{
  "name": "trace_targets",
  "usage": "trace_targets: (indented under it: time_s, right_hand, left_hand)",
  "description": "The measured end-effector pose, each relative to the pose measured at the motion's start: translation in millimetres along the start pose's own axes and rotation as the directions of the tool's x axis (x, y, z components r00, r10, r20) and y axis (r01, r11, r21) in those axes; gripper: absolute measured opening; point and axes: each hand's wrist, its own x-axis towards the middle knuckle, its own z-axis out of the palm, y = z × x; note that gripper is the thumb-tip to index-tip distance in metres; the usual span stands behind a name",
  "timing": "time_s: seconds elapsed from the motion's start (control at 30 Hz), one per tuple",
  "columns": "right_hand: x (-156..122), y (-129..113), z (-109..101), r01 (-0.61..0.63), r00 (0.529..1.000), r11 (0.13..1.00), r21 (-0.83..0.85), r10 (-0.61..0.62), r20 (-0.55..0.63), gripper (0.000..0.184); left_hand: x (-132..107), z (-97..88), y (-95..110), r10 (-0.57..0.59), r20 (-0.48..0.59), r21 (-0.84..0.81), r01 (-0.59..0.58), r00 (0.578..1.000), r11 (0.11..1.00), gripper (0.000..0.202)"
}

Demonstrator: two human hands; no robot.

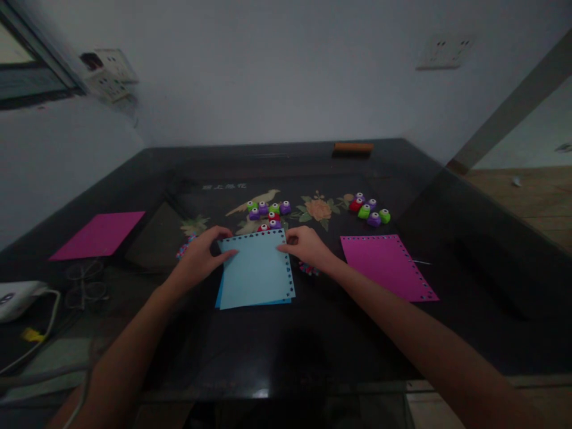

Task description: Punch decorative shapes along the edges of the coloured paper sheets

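Head view: both my hands pinch one light blue sheet [257, 274] at the near middle of the tabletop [250, 357], my left hand [203, 253] at its far left corner, my right hand [308, 244] near its far right one. Underneath lies a darker blue sheet [218, 300]. Pink sheets lie right [384, 265] and left [100, 235]. Farther off sit two clusters of eyed pieces, middle [274, 210] and right [364, 211]. Beyond, left of centre, small printed characters [224, 186] end in what looks like 花; a brown roll [353, 147] lies at the far edge.
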Motion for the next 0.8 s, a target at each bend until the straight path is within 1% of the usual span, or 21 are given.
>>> trace_targets:
  time_s: [0.07, 0.1, 0.13, 0.2, 0.27, 0.33, 0.4, 0.43, 0.5, 0.53, 0.67, 0.73, 0.8]
  right_hand:
    - [-1, -1, -3, -0.018, 1.000, 0.990, 0.140, 0.017, 0.009, 0.027]
    - [-1, -2, -5, -0.029, 0.999, 0.981, 0.190, 0.025, 0.021, 0.028]
    - [-1, -3, -7, -0.041, 0.999, 0.972, 0.233, 0.034, 0.034, 0.029]
    - [-2, -6, -11, -0.065, 0.997, 0.951, 0.302, 0.050, 0.059, 0.029]
    - [-3, -10, -16, -0.079, 0.996, 0.932, 0.353, 0.058, 0.070, 0.029]
    - [-3, -14, -22, -0.080, 0.996, 0.918, 0.388, 0.057, 0.071, 0.028]
    - [-4, -18, -29, -0.070, 0.997, 0.909, 0.410, 0.048, 0.064, 0.029]
    - [-4, -20, -32, -0.058, 0.998, 0.909, 0.412, 0.039, 0.055, 0.029]
    - [-5, -23, -39, -0.025, 0.999, 0.914, 0.406, 0.012, 0.035, 0.029]
    - [-6, -24, -42, -0.008, 1.000, 0.915, 0.403, -0.001, 0.024, 0.028]
    - [-8, -28, -53, 0.021, 1.000, 0.911, 0.411, -0.016, -0.016, 0.023]
    - [-10, -31, -58, 0.021, 1.000, 0.910, 0.413, -0.011, -0.028, 0.022]
    - [-11, -34, -61, 0.022, 1.000, 0.910, 0.414, -0.012, -0.027, 0.023]
  left_hand:
    - [0, -2.6, 3, -0.107, -0.053, -0.145, 0.099, 0.993, 0.985, 0.033]
    - [1, -3.4, 6, -0.167, -0.074, -0.233, 0.146, 0.983, 0.961, 0.033]
    - [1, -3.8, 8, -0.230, -0.086, -0.324, 0.191, 0.969, 0.927, 0.035]
    - [2, -3.5, 14, -0.348, -0.076, -0.493, 0.268, 0.934, 0.828, 0.041]
    - [2, -2.2, 21, -0.429, -0.028, -0.634, 0.316, 0.903, 0.706, 0.047]
    - [1, -0.5, 28, -0.467, 0.060, -0.725, 0.361, 0.882, 0.587, 0.051]
    - [-3, 1.1, 33, -0.490, 0.174, -0.740, 0.442, 0.854, 0.507, 0.052]
    - [-5, 1.9, 35, -0.501, 0.224, -0.723, 0.487, 0.836, 0.489, 0.053]
    - [-10, 3.5, 37, -0.512, 0.277, -0.676, 0.543, 0.813, 0.497, 0.053]
    - [-13, 4.3, 38, -0.503, 0.287, -0.654, 0.550, 0.815, 0.519, 0.053]
    - [-20, 7.4, 41, -0.416, 0.317, -0.588, 0.521, 0.852, 0.619, 0.049]
    - [-23, 8.8, 43, -0.388, 0.353, -0.565, 0.524, 0.852, 0.637, 0.045]
    - [-26, 9.7, 46, -0.370, 0.394, -0.544, 0.538, 0.841, 0.644, 0.040]
